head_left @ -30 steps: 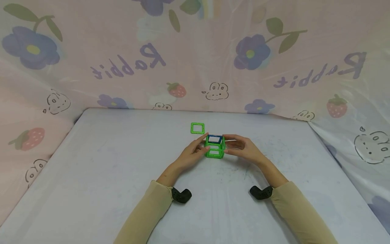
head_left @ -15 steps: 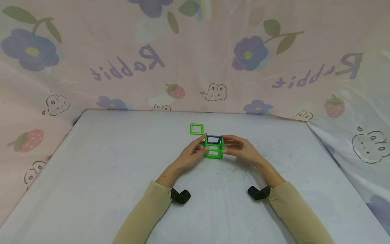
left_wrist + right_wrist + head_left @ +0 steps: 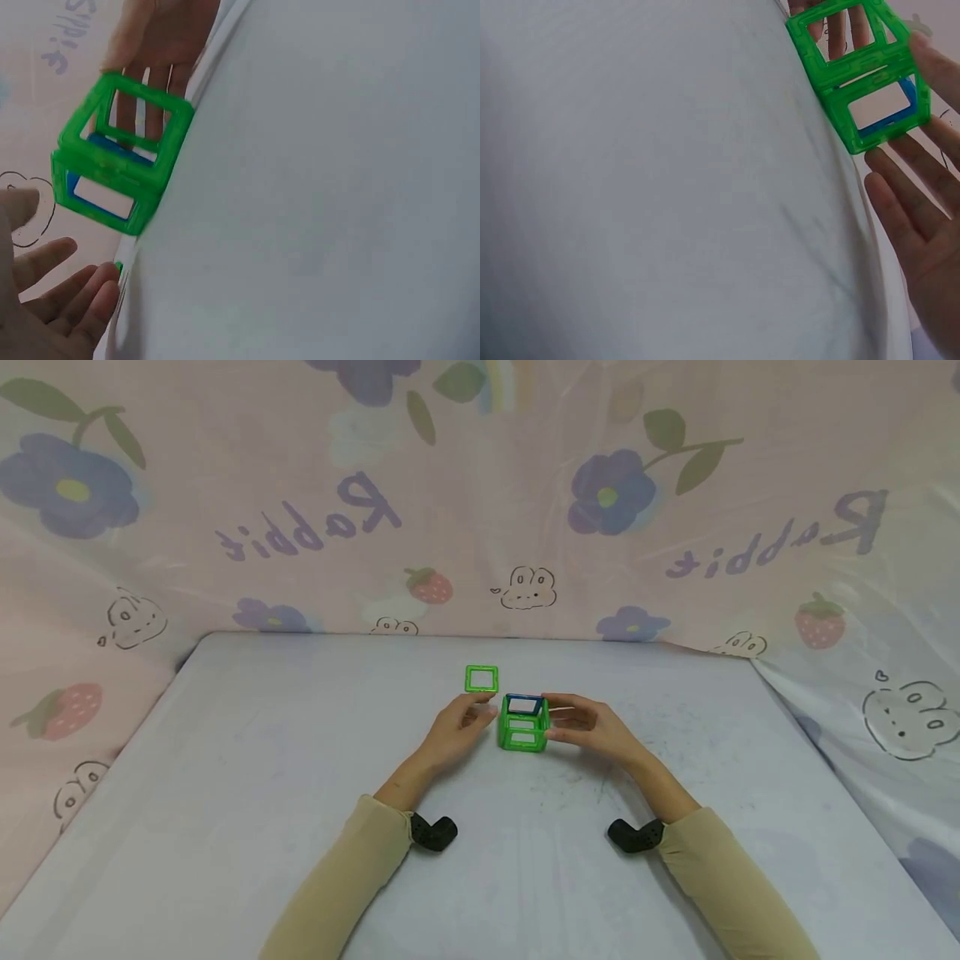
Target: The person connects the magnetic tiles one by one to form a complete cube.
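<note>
A small open-framed box of green magnetic tiles [image 3: 523,747] stands on the table, with a blue magnetic tile [image 3: 525,697] on its far side. My right hand [image 3: 603,727] holds the box by its right side, thumb at the near corner and fingers along the panel; the right wrist view shows the fingertips [image 3: 874,157] right at the green frame. To the left of the box, my left hand [image 3: 453,731] is apart from it with spread, relaxed fingers and nothing in them. Its index fingertip is close to the near edge of a loose green square tile [image 3: 468,678].
The white table [image 3: 300,760] extends on all sides of the hands. A printed cloth [image 3: 480,527] with flowers, rabbits and strawberries hangs behind it and at both sides. A black wrist device [image 3: 435,833] sits at the left cuff, another black wrist device [image 3: 636,835] at the right.
My left hand has let go of the box and moved left, towards the loose green tile. The right hand keeps its hold on the box. The head view has shifted slightly.
</note>
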`<state>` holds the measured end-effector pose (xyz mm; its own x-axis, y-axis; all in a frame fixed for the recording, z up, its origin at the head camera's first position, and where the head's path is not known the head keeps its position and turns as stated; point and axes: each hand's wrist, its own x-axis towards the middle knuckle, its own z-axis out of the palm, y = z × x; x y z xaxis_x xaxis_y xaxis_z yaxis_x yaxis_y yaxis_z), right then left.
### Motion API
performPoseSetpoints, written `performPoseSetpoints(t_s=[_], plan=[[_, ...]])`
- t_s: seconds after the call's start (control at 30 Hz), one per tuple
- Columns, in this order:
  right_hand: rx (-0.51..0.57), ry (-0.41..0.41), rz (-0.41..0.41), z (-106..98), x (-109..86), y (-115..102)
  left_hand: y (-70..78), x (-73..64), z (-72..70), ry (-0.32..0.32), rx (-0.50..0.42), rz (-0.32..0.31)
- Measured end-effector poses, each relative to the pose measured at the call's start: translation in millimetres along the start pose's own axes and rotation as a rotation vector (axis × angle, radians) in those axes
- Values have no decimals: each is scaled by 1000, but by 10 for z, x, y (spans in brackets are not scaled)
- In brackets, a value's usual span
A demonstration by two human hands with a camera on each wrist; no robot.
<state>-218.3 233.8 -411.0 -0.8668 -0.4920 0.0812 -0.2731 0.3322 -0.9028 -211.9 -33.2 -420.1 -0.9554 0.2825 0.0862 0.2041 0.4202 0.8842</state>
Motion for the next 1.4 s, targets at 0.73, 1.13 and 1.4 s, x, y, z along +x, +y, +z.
performPoseSetpoints(t_s=[0.73, 1.13, 1.4], plan=[[-1, 2, 26, -6, 7, 8, -105, 425, -287, -35, 429, 8], [12, 7, 35, 1, 4, 3, -110, 558, -292, -116, 511, 23], [15, 13, 49, -4, 2, -4, -107, 625, -276, -156, 543, 11]])
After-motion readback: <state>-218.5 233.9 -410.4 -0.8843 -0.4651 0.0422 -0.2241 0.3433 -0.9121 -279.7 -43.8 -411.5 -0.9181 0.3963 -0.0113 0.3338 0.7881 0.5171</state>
